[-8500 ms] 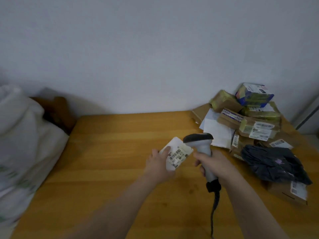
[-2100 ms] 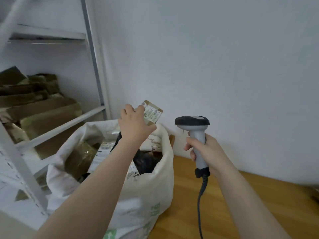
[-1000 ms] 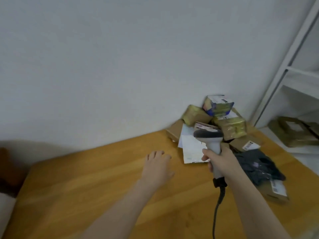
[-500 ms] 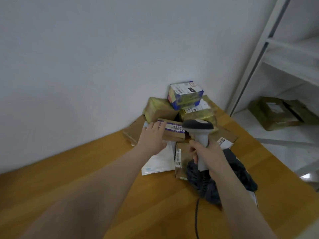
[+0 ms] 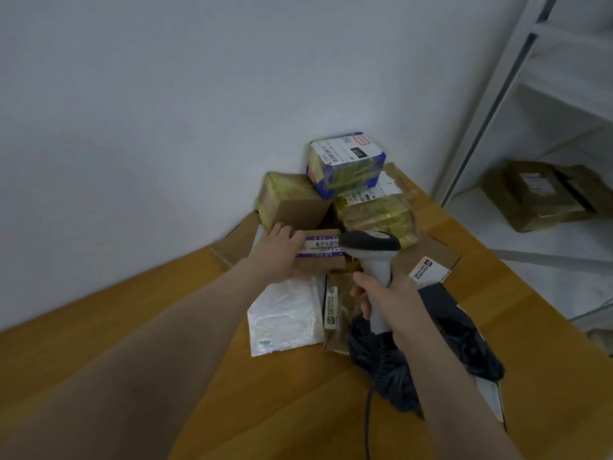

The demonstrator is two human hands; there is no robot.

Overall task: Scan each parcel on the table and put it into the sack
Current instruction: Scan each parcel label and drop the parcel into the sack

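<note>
Several parcels are heaped in the far right corner of the wooden table (image 5: 298, 410). My left hand (image 5: 277, 252) grips a small brown box with a purple-and-white label (image 5: 320, 252) at the front of the heap. My right hand (image 5: 386, 297) holds a grey barcode scanner (image 5: 373, 252) upright beside that box, its dark head over the box's right end. A blue-and-yellow parcel (image 5: 346, 164) tops the heap, and a white plastic mailer (image 5: 287, 318) lies flat below my left hand. The sack is out of view.
A black plastic bag parcel (image 5: 464, 343) lies under my right forearm, with flat cardboard parcels around it. The scanner cable (image 5: 368, 413) hangs toward me. A white metal shelf (image 5: 537, 200) stands right of the table and holds a brown parcel (image 5: 544, 195). A wall (image 5: 199, 111) backs the table.
My view has moved slightly closer to the heap. My left hand has closed further round the small labelled box. The scanner stays beside it.
</note>
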